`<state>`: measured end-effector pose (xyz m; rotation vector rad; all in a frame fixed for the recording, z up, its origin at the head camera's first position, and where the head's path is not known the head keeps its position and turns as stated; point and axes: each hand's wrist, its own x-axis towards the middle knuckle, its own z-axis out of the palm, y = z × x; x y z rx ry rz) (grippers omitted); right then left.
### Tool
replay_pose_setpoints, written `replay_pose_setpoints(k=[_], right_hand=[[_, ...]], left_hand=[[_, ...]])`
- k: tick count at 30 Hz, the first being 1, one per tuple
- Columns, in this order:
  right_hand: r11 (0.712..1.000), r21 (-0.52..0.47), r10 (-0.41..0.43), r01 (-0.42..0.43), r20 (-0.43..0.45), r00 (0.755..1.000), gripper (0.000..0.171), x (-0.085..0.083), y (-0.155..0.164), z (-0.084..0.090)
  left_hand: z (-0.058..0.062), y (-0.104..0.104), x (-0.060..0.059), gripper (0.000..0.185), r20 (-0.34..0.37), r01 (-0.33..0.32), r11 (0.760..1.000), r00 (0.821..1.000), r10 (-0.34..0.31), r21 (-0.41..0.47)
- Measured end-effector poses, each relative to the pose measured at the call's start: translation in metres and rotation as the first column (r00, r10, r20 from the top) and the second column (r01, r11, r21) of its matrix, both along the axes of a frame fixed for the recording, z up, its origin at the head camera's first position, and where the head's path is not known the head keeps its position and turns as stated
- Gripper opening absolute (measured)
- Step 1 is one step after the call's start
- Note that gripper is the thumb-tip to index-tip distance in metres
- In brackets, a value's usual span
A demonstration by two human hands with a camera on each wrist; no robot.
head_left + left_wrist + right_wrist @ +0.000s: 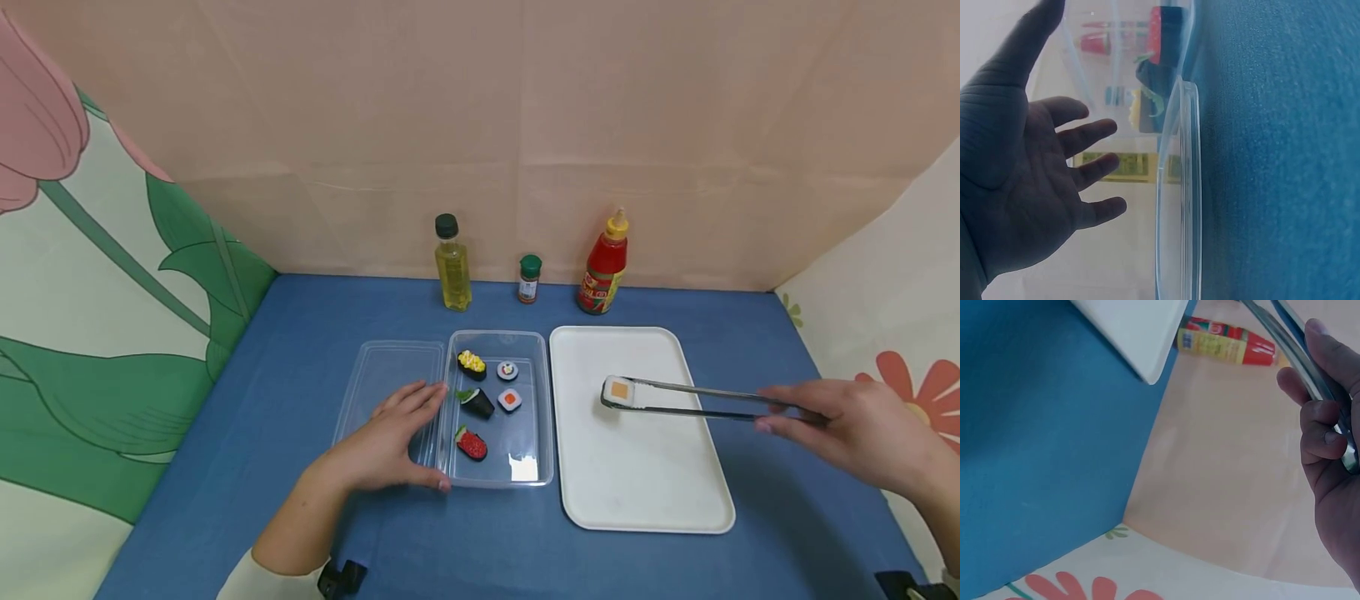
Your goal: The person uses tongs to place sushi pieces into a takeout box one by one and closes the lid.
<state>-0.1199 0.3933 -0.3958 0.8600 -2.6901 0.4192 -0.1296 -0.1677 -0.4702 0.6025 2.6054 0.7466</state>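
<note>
My right hand grips metal tongs, its fingers curled round their handle in the right wrist view. The tongs' tips pinch a white sushi roll piece with an orange centre above the white tray. At the left edge of a clear plastic box, my left hand is spread, fingers and thumb extended. Inside the box lie several sushi pieces: a yellow-topped one, a dark cone, a red-topped one and small round rolls.
The box's clear lid lies flat to its left, partly behind my left hand. Along the back wall stand an oil bottle, a small green-capped jar and a red sauce bottle. Blue cloth covers the table.
</note>
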Motion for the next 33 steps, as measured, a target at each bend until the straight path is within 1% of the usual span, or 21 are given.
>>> replay_pose_setpoints(k=[2, 7, 10, 14, 17, 23, 27, 33], right_hand=[[1.000, -0.015, 0.023, -0.023, 0.001, 1.000, 0.045, -0.001, -0.003, 0.003], [0.999, -0.023, 0.046, -0.046, -0.001, 0.999, 0.044, -0.003, -0.009, 0.008], [0.999, -0.011, 0.046, -0.046, -0.005, 0.999, 0.044, -0.004, -0.013, 0.011], [0.999, 0.018, 0.026, -0.026, 0.004, 1.000, 0.045, -0.006, -0.020, 0.014], [0.999, 0.016, 0.029, -0.029, 0.004, 1.000, 0.045, -0.008, -0.024, 0.015], [0.996, -0.021, 0.091, -0.091, -0.016, 0.996, 0.043, -0.012, -0.032, 0.021], [0.992, -0.029, 0.126, -0.126, 0.007, 0.992, 0.043, -0.015, -0.040, 0.027], [0.976, -0.085, 0.204, -0.201, 0.026, 0.979, 0.040, -0.021, -0.053, 0.033]], left_hand=[[0.000, 0.000, 0.000, 0.123, 0.000, 0.001, 1.000, 1.000, -0.001, -0.004], [0.001, 0.000, 0.000, 0.123, -0.006, 0.006, 1.000, 1.000, -0.006, -0.009], [0.001, 0.001, 0.000, 0.122, -0.007, 0.004, 1.000, 1.000, -0.004, -0.007], [0.000, 0.000, 0.000, 0.122, -0.011, 0.002, 1.000, 1.000, -0.002, -0.006], [0.000, 0.000, 0.000, 0.123, -0.008, 0.002, 1.000, 1.000, -0.002, -0.005], [0.001, 0.000, 0.000, 0.122, -0.012, 0.004, 1.000, 1.000, -0.004, 0.000], [0.001, 0.000, 0.000, 0.122, -0.013, 0.004, 1.000, 1.000, -0.004, -0.001], [0.001, 0.000, 0.001, 0.122, -0.008, 0.001, 1.000, 1.000, -0.001, -0.005]])
